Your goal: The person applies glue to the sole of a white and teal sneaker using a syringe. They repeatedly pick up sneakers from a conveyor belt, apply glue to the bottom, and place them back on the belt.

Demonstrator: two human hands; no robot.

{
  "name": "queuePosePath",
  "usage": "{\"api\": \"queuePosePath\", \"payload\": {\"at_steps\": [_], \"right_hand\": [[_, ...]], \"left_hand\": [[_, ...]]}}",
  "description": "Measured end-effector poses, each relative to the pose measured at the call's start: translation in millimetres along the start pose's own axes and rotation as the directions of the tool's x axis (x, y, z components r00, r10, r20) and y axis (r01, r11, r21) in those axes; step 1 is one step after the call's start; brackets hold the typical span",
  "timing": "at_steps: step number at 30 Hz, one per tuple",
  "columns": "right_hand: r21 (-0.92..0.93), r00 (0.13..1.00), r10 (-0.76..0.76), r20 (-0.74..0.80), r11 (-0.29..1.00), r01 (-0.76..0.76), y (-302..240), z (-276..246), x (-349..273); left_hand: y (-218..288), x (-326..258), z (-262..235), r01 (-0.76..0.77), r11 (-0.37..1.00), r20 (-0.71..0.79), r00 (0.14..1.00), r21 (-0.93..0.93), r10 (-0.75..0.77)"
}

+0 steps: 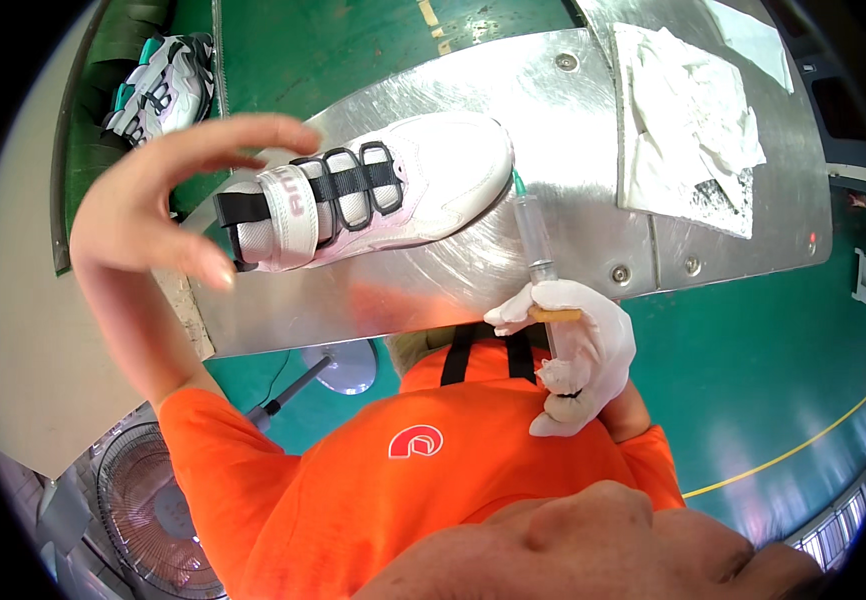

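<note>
Gloved right hand (575,352) gripped a syringe (537,243) touching the white shoe (373,190); left hand (168,200) hovered open near its heel.

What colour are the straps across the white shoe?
Black straps, crossed by one white strap, seen in the head view.

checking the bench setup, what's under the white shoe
The white shoe lies on its side on a bare shiny metal plate. The syringe tip touches its toe edge. Whatever sits directly beneath the shoe is covered.
</note>
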State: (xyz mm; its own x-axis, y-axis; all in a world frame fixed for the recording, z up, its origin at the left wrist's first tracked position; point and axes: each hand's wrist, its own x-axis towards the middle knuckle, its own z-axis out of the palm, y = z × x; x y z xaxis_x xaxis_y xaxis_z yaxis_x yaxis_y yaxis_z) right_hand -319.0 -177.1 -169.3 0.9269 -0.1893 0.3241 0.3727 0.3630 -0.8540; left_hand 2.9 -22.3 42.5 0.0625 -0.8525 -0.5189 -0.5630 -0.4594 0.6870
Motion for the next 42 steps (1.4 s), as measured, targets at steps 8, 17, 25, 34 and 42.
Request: {"api": "queuePosePath", "payload": {"at_steps": [8, 17, 25, 34, 42], "right_hand": [[0.296, 0.999, 0.037, 0.000, 0.955, -0.036, -5.9, -2.5, -0.1], [0.371, 0.994, 0.107, -0.013, 0.924, -0.095, -46.2, -6.6, 17.2], [-0.051, 0.975, 0.210, 0.068, 0.977, -0.207, -133.4, 19.9, 89.6], [-0.064, 0.904, 0.382, 0.193, 0.924, -0.377, -116.0, 47.4, 146.3], [0.014, 0.868, 0.460, 0.187, 0.882, -0.471, -88.9, 47.9, 166.7]], "left_hand": [[8.8, 119.8, 7.1, -0.097, 0.994, 0.198, 0.976, 0.050, 0.086], [14.8, 115.3, 48.2, -0.073, 0.997, 0.049, 0.996, 0.034, 0.071], [28.6, 13.8, 50.9, -0.546, 0.818, -0.595, 0.723, -0.180, 0.352], [-23.1, -6.3, 94.5, -0.805, 0.565, -0.935, 0.319, -0.182, 0.153], [-59.7, -2.8, 94.0, -0.841, 0.458, -0.957, 0.269, -0.286, -0.105]]}}
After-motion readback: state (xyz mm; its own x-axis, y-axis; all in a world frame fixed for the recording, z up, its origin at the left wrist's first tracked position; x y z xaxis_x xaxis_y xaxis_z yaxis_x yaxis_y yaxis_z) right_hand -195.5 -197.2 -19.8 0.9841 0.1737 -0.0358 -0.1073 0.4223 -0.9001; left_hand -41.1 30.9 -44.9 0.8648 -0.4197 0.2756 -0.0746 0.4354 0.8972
